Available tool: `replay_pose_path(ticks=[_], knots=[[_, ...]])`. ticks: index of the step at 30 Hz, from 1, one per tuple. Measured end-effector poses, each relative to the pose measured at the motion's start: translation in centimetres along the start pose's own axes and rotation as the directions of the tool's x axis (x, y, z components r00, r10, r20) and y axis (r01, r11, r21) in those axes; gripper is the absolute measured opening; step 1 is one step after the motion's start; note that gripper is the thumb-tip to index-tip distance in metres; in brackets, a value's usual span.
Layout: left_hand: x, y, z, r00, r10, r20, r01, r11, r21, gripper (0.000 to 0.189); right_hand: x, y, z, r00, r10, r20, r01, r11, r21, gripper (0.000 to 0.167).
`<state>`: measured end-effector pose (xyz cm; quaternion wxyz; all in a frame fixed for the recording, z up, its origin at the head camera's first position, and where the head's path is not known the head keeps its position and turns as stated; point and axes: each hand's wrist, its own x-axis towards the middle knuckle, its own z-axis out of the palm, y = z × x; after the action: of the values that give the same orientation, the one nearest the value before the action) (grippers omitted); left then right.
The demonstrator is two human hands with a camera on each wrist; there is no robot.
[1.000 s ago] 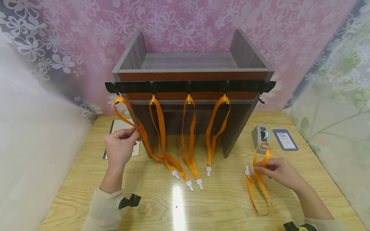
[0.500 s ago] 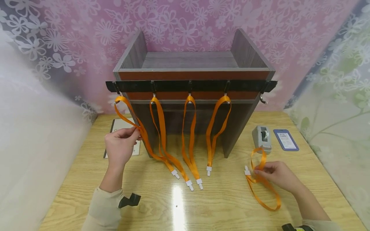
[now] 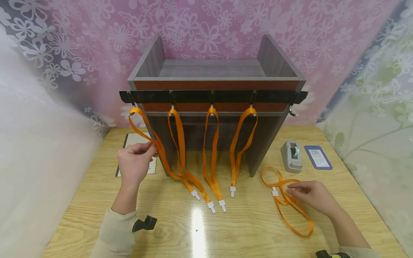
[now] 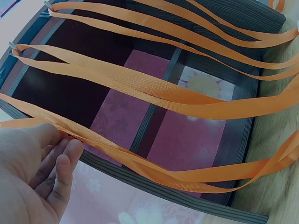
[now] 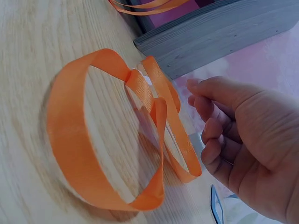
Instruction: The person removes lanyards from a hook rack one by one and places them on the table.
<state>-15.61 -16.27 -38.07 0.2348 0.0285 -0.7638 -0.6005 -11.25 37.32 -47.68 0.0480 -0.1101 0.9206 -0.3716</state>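
1. Four orange lanyards [image 3: 179,133] are hung on the black hook rail [image 3: 193,96] of the shelf unit [image 3: 213,68]; the right-end hook [image 3: 292,111] is bare.
2. The leftmost lanyard [image 4: 210,175] is pinched between thumb and fingertips of the left hand [image 3: 133,163], so a steadying or straightening step seems to be in hand, tbh.
3. A loose lanyard [image 5: 65,121] is sprawled on the table [image 3: 161,236], crossed over itself, white clip [image 3: 275,192] in among the loops.
4. Nothing seems to be held by the right hand [image 3: 317,197]: its fingers are loosely curled just beside the strap.
5. If that one's to be lifted, a proper pinch is probably called for, plus some untwisting, since the crossed loops could get snagged.
6. Beyond it, a tape dispenser [image 3: 292,161] and blue card holder [image 3: 318,157] are parked close by, so they might get bumped. Over left, a booklet [image 3: 130,139] is partly covered by the hand.
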Motion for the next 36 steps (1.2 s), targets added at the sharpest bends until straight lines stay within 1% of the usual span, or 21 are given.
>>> replay_pose_path(ticks=[3, 6, 9, 13, 16, 23, 27, 30, 34, 36], knots=[[0.0, 0.0, 0.0, 1.0, 0.0, 0.002, 0.0, 1.0, -0.004, 0.014, -0.1, 0.0, -0.2, 1.0, 0.007, 0.001, -0.007, 1.0, 0.024, 0.017], [0.0, 0.0, 0.0, 1.0, 0.006, 0.0, -0.006, 1.0, -0.01, 0.014, -0.2, 0.1, -0.4, 1.0, 0.01, -0.016, -0.009, 1.0, 0.026, 0.019], [0.0, 0.0, 0.0, 1.0, 0.014, 0.0, -0.014, 1.0, -0.016, 0.013, -0.3, -0.1, -0.5, 0.998, 0.053, -0.034, -0.052, 0.998, 0.034, 0.024], [0.0, -0.1, 0.0, 1.0, 0.017, 0.001, -0.017, 1.0, -0.02, 0.014, -0.3, -0.8, -1.0, 0.99, 0.13, -0.053, -0.127, 0.991, 0.044, 0.032], [0.1, -0.1, 0.0, 1.0, 0.018, 0.001, -0.018, 1.0, -0.026, 0.015, -0.4, -1.4, -1.4, 0.988, 0.141, -0.06, -0.138, 0.989, 0.052, 0.035], [0.0, -0.1, 0.0, 1.0, 0.006, 0.001, -0.006, 1.0, -0.025, 0.014, -0.6, -2.7, -2.0, 0.991, 0.086, -0.099, -0.078, 0.994, 0.078, 0.034], [0.0, 0.0, 0.0, 1.0, -0.005, 0.005, 0.006, 1.0, -0.024, 0.014, -0.6, -3.4, -2.3, 0.99, 0.043, -0.131, -0.03, 0.995, 0.095, 0.031], [0.1, 0.0, 0.0, 1.0, -0.009, 0.012, 0.009, 1.0, -0.025, 0.015, -0.5, -4.1, -2.4, 0.988, 0.026, -0.15, -0.007, 0.993, 0.12, 0.031], [0.1, 0.1, 0.0, 1.0, -0.01, 0.015, 0.01, 1.0, -0.018, 0.015, -0.4, -5.1, -2.4, 0.987, 0.011, -0.158, 0.01, 0.992, 0.13, 0.032], [0.1, 0.1, -0.1, 1.0, -0.005, 0.012, 0.005, 1.0, -0.016, 0.015, -0.2, -5.6, -2.3, 0.987, -0.015, -0.163, 0.036, 0.991, 0.126, 0.033]])
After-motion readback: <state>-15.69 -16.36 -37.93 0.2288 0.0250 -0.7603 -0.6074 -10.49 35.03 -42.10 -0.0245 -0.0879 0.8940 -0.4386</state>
